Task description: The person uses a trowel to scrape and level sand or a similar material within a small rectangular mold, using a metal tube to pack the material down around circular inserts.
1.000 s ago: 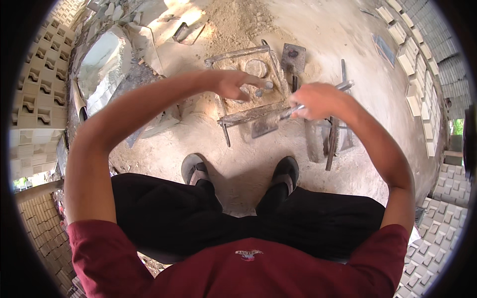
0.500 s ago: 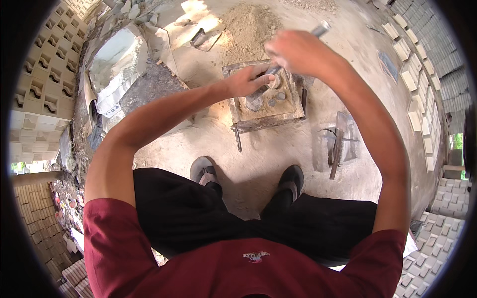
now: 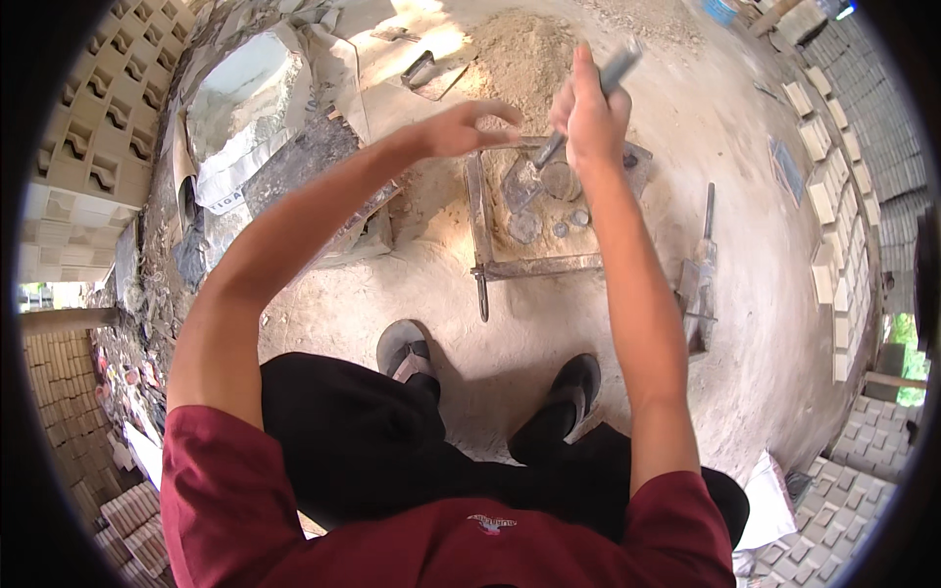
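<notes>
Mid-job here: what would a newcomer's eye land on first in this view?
Probably the right hand, gripping a grey bar-like tool that slants over the far side of a frame with sandy material inside. The left hand hangs open near the frame's far left corner. Beyond the frame sits a sandy heap, and pale patterned blocks are stacked along the left edge.

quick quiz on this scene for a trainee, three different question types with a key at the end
1. Which hand grips the grey-handled tool?
2. True or false: the left hand is gripping a second tool.
3. Fill the gap: on the ground just beyond the square frame lies a heap of loose ____.

Key:
1. The right hand.
2. False; the left hand holds nothing.
3. Sandy material.
</notes>
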Demonstrator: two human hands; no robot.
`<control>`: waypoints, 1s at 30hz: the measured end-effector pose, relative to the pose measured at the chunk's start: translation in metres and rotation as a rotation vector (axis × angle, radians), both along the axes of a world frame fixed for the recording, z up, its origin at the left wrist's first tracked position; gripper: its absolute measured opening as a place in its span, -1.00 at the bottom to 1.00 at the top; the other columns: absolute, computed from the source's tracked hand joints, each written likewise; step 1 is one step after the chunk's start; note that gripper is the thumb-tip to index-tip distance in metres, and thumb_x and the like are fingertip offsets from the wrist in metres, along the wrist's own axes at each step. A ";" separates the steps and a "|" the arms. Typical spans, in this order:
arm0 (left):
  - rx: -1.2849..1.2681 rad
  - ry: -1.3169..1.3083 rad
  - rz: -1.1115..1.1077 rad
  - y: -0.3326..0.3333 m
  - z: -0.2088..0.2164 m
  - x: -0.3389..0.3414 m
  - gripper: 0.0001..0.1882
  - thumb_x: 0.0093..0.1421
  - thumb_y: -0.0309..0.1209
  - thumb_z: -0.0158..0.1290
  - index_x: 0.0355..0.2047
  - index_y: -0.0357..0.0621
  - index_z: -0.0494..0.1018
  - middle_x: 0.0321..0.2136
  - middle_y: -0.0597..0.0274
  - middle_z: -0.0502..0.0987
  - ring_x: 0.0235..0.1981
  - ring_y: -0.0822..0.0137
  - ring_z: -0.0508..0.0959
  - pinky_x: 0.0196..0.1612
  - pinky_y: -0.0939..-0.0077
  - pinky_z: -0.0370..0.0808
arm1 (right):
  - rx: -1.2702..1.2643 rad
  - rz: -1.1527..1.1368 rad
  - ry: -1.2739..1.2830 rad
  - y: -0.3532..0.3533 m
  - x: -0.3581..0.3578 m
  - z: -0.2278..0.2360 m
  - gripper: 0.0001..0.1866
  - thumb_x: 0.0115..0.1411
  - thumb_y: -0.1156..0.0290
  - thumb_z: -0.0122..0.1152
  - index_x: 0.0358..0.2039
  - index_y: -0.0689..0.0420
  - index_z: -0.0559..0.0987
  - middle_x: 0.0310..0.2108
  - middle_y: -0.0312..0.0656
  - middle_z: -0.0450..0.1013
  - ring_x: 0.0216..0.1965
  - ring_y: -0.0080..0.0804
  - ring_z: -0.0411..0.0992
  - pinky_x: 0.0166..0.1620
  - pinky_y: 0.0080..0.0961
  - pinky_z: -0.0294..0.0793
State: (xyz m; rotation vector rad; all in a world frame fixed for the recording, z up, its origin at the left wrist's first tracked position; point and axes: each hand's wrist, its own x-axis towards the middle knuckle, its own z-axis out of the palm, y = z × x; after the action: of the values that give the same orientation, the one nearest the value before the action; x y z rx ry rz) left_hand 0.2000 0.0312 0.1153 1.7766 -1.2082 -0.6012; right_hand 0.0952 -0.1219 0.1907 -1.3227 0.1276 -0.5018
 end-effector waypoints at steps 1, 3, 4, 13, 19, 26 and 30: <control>-0.045 0.006 0.149 0.005 -0.019 0.018 -0.51 0.35 -0.01 -0.13 -0.04 -0.20 0.44 -0.08 0.00 0.52 0.06 0.10 0.45 0.12 0.19 0.33 | -0.052 -0.146 -0.042 0.009 -0.001 -0.006 -0.45 0.33 0.12 0.09 -0.75 -0.08 0.15 -0.81 -0.48 0.04 -0.80 -0.67 -0.05 -0.70 -0.58 -0.09; 0.102 0.098 0.392 -0.003 -0.060 0.032 -0.47 0.37 0.02 -0.18 0.01 -0.19 0.43 -0.09 0.05 0.52 0.06 0.16 0.43 0.13 0.25 0.31 | -0.124 -0.212 -0.059 0.015 -0.001 -0.019 -0.45 0.35 0.15 0.07 -0.78 -0.05 0.18 -0.84 -0.46 0.08 -0.82 -0.67 -0.02 -0.72 -0.58 -0.07; 0.251 0.187 0.619 -0.009 -0.082 0.035 -0.43 0.38 0.04 -0.23 0.07 -0.18 0.43 -0.10 0.09 0.53 0.05 0.22 0.42 0.14 0.31 0.29 | -0.201 -0.298 -0.082 0.015 0.001 -0.022 -0.44 0.35 0.16 0.06 -0.79 -0.02 0.20 -0.84 -0.43 0.11 -0.82 -0.66 0.02 -0.72 -0.58 -0.03; 0.077 0.608 0.981 -0.052 -0.181 -0.018 -0.07 0.32 0.24 -0.53 0.10 -0.50 0.32 0.10 -0.42 0.33 0.24 -0.16 0.25 0.28 0.18 0.10 | -0.313 -0.416 -0.104 0.019 0.041 -0.040 -0.42 0.36 0.14 0.04 -0.82 0.03 0.27 -0.86 -0.40 0.20 -0.82 -0.64 0.15 -0.72 -0.59 0.09; 0.170 0.483 0.978 -0.033 -0.157 -0.016 -0.07 0.33 0.24 -0.53 -0.04 -0.56 0.39 -0.06 -0.52 0.40 0.12 -0.29 0.34 0.19 0.16 0.21 | -0.265 -0.421 -0.141 0.023 0.055 -0.055 -0.43 0.36 0.13 0.01 -0.82 0.00 0.31 -0.87 -0.42 0.20 -0.86 -0.64 0.15 -0.76 -0.63 0.12; 0.118 0.459 0.913 -0.038 -0.143 -0.020 -0.07 0.34 0.22 -0.50 -0.15 -0.62 0.43 -0.15 -0.58 0.43 0.06 -0.34 0.39 0.12 0.15 0.28 | -0.314 -0.409 -0.160 0.022 0.058 -0.064 -0.46 0.34 0.21 0.07 -0.81 -0.01 0.29 -0.86 -0.40 0.22 -0.85 -0.65 0.17 -0.77 -0.60 0.12; 0.096 0.473 1.007 -0.040 -0.166 -0.014 -0.04 0.34 0.22 -0.50 -0.11 -0.69 0.39 -0.11 -0.60 0.42 0.10 -0.33 0.37 0.15 0.18 0.27 | -0.232 -0.408 -0.170 0.032 0.058 -0.045 -0.47 0.32 0.20 0.09 -0.81 -0.02 0.29 -0.86 -0.41 0.21 -0.85 -0.65 0.18 -0.77 -0.62 0.09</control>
State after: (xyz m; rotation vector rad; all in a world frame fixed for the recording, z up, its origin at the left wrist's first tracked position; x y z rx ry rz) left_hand 0.1856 -0.0086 -0.0504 1.8927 0.0911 -0.4185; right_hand 0.1529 -0.0897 0.1452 -1.4792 0.2042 -0.9967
